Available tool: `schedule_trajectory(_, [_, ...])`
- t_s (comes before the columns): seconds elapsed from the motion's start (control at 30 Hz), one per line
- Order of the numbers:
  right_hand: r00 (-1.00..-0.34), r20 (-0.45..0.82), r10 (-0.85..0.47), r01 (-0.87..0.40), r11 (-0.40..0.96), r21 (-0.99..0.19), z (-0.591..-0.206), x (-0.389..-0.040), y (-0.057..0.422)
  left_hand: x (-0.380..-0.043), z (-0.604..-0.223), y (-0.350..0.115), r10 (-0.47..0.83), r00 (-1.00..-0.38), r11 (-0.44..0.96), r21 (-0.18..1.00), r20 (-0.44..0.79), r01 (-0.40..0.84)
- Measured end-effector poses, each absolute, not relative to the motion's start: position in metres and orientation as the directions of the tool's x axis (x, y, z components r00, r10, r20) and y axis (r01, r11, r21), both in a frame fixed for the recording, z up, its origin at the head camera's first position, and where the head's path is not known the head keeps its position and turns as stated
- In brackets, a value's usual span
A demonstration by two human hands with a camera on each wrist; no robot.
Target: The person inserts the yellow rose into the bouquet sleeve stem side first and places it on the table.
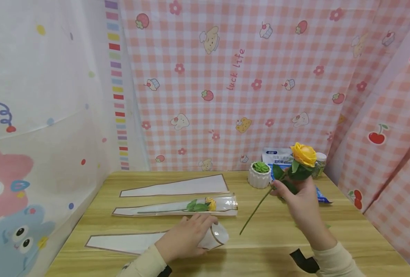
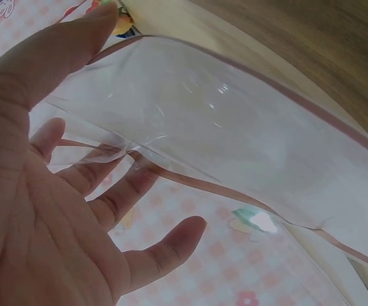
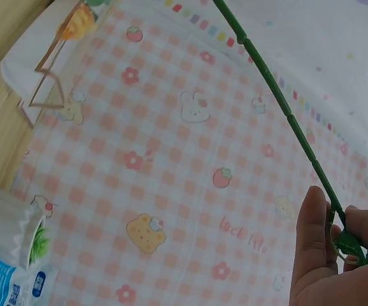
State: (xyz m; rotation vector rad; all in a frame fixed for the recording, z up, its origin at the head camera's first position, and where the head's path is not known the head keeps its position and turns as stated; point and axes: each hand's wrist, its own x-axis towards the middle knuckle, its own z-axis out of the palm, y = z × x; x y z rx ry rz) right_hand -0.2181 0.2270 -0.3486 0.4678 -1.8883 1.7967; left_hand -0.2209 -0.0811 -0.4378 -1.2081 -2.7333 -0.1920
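"Cosy corner, isn't it?"

"It is. A wood-grain table (image 1: 260,254), a pink gingham cloth (image 1: 205,77) hung behind it, and a white spotted cloth (image 1: 52,96) down the left. Towards the back right stand a potted succulent (image 1: 259,175), a blue-and-white packet (image 1: 274,154) and a small jar (image 1: 320,165)."

"And those brown-edged things?"

"All running left to right, one behind another: a far sleeve (image 1: 177,187), a middle sleeve (image 1: 222,206) with a yellow flower (image 1: 210,204) inside, and a near sleeve (image 1: 139,239). The left hand (image 1: 189,236) holds that nearest one by its wide end, thumb to one side, fingers to the other. Its mouth gapes to the right."

"Where's the yellow rose (image 1: 303,155)?"

"Up over the right part of the table. The right hand (image 1: 303,207) pinches it by the stem (image 1: 256,211), near the leaves."

"Pointing which way?"

"On a slant: bloom up and to the right, long stem down to the left, its tip right of the near sleeve's mouth. Whether the tip touches wood, I can't tell."
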Motion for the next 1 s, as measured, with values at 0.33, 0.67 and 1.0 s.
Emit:
schedule_trajectory(0.33, [-0.806,0.59,0.044,-0.588,0.05,-0.807,-0.351,-0.214,0.208,-0.22,-0.436,-0.079,0.73,-0.657,0.659,0.061,0.188,0.75])
schedule_trajectory(0.67, [-0.814,0.58,0.017,-0.577,0.075,-0.813,-0.357,-0.216,0.194,-0.218,-0.433,-0.078,0.729,-0.657,0.658,0.066,0.191,0.75])
schedule_trajectory(1.0, [-0.797,0.604,-0.024,-0.603,0.092,-0.792,-0.372,-0.219,0.182,-0.217,-0.432,-0.078,0.724,-0.662,0.66,0.088,0.193,0.746])
